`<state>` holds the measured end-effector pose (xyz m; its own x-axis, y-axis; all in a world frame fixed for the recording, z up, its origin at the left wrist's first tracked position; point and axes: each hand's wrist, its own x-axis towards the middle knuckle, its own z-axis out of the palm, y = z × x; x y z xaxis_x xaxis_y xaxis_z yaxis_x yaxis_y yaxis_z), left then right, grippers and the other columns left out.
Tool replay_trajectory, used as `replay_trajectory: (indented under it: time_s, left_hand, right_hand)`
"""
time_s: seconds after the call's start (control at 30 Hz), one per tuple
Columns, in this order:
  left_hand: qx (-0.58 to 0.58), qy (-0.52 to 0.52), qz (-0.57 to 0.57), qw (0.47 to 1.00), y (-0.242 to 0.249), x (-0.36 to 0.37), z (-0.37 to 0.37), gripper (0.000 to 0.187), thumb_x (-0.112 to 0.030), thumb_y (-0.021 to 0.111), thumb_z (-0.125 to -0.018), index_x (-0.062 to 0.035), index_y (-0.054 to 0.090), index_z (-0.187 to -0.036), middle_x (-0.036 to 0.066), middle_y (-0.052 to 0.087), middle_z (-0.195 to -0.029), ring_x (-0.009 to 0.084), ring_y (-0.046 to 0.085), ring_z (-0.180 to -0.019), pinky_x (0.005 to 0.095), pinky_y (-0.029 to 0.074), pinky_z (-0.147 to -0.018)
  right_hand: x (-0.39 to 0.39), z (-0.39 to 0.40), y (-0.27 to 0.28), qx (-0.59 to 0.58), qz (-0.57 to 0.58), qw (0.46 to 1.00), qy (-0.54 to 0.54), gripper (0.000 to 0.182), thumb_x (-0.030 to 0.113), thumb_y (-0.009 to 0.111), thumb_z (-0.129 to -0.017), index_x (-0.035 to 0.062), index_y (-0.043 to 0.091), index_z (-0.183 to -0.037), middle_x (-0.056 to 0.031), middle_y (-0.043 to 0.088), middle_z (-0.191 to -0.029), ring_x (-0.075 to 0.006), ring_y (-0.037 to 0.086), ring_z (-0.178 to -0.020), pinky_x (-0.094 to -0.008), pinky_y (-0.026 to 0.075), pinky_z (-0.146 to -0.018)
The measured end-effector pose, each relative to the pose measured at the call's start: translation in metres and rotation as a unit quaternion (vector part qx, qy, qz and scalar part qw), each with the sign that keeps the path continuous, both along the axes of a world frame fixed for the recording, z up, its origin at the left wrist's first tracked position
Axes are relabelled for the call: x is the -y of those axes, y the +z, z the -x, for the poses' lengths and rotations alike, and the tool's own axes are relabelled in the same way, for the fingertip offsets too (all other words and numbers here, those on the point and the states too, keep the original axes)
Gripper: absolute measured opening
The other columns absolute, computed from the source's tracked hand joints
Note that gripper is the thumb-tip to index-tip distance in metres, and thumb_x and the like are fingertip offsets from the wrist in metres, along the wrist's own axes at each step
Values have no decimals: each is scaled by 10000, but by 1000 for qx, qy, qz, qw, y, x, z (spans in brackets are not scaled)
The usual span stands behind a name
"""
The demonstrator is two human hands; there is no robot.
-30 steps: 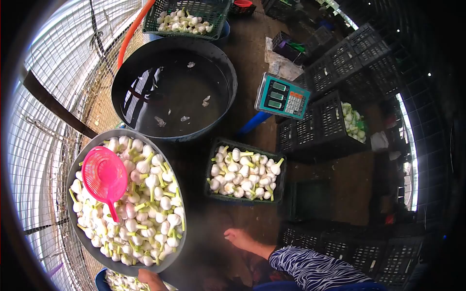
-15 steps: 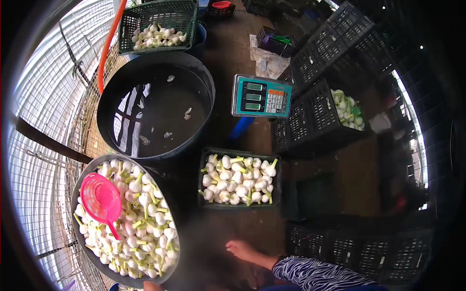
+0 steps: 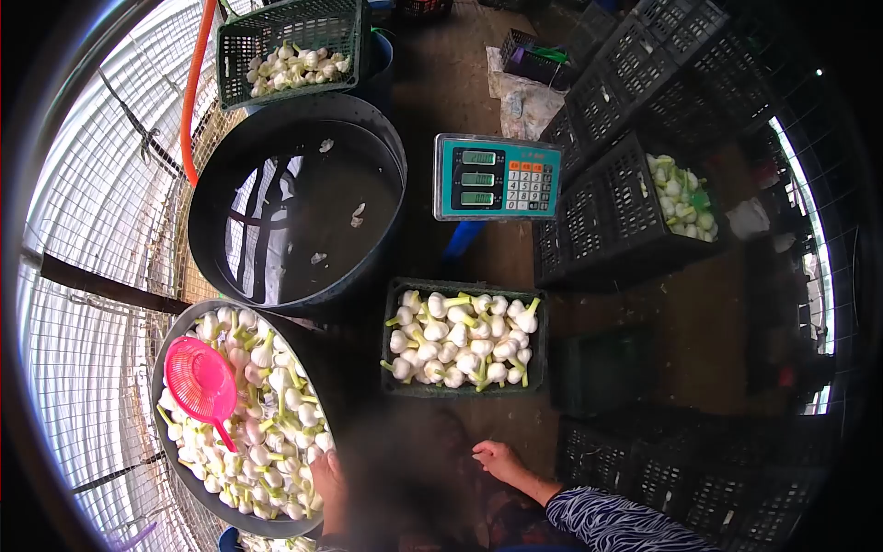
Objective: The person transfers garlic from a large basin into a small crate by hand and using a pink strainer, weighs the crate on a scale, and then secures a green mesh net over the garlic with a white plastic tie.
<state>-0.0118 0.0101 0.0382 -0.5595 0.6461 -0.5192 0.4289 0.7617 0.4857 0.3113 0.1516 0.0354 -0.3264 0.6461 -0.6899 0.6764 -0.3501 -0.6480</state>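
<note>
My left hand (image 3: 328, 480) is at the right rim of a big round tub (image 3: 200, 504) heaped with garlic bulbs (image 3: 262, 451). It is beside the bulbs at the edge, and I cannot make out how its fingers are set. My right hand (image 3: 499, 460) hangs over the floor below a black crate (image 3: 464, 390), its fingers curled together. Whether anything small is between them is hidden. The crate is filled with white garlic bulbs (image 3: 457, 342) with cut green stems. A pink plastic strainer (image 3: 200, 379) lies on the garlic in the tub.
A large dark water tub (image 3: 402, 198) stands behind the garlic tub. A green crate (image 3: 223, 69) with some garlic is at the back. A teal digital scale display (image 3: 497, 178) stands behind the filled crate. Stacked black crates (image 3: 598, 216) line the right side.
My left hand has come up from the bottom edge to the garlic tub's rim. My right hand has shifted slightly right and up in view. The whole view has shifted a little.
</note>
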Motion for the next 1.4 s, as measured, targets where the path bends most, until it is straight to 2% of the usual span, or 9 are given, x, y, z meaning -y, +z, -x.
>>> replay_trajectory:
  time_s: [0.13,0.37,0.53,0.87,1.1,1.2,1.23,1.27,1.4]
  left_hand:
    - [-147,-11,0,989,-10,3,-23,460,-445,539,-798,-58,585,-1043,191,569,-970,398,470,-1007,468,377,-891]
    - [-78,-28,75,994,-34,10,-6,453,-270,627,-720,-71,566,-1122,192,568,-1039,410,480,-1018,472,401,-885]
    - [-140,-84,-94,982,-40,23,-13,463,-92,569,-600,-40,587,-1060,154,590,-1015,422,520,-962,459,410,-913]
    - [-47,-1,39,998,-25,10,-11,274,-150,625,-628,-94,586,-894,67,581,-984,305,488,-1058,396,440,-892]
    - [-54,12,52,997,-24,9,-14,248,-152,630,-631,-89,602,-870,72,582,-951,359,488,-1039,414,495,-796]
    - [-31,17,54,998,-19,8,-11,247,-155,603,-668,-86,609,-905,97,581,-954,380,479,-1059,431,507,-763]
    - [-12,23,61,998,-17,6,-10,251,-157,594,-682,-82,608,-921,106,579,-953,387,473,-1069,432,506,-769]
    - [45,169,23,984,-11,4,-10,266,-206,558,-734,-62,599,-955,145,580,-1002,389,501,-1039,450,487,-772]
    - [46,151,-23,987,-32,16,-16,374,-340,447,-814,-56,575,-1023,211,592,-1035,385,563,-912,466,437,-775]
  right_hand:
    - [3,2,-14,6,-2,1000,6,174,131,616,-796,51,620,-949,-85,628,-692,-149,593,-612,-289,470,-585]
    - [1,37,-10,-33,25,999,-7,162,146,622,-800,69,627,-943,-67,619,-662,-136,576,-542,-286,468,-536]
    - [-13,60,2,-54,67,996,-6,145,81,566,-829,24,617,-953,-27,604,-686,-85,552,-535,-244,465,-503]
    - [-20,107,-10,-61,151,987,-5,171,52,591,-807,39,601,-978,-17,601,-747,-63,532,-522,-189,414,-454]
    - [-15,207,36,-97,61,984,137,196,93,564,-822,22,595,-1002,-33,609,-801,-79,564,-588,-205,441,-515]
    - [5,260,42,-169,-219,900,336,203,45,544,-764,92,607,-952,-98,617,-854,-279,604,-720,-341,485,-638]
    - [16,282,49,-172,-310,842,406,215,53,562,-739,110,597,-943,-80,596,-851,-283,600,-726,-362,487,-617]
    - [30,301,44,-144,-345,804,463,244,80,584,-715,130,582,-954,-73,563,-819,-270,600,-733,-381,486,-592]
    - [77,366,-15,29,-320,644,694,309,137,539,-738,119,550,-1046,-153,602,-932,-236,632,-814,-370,481,-520]
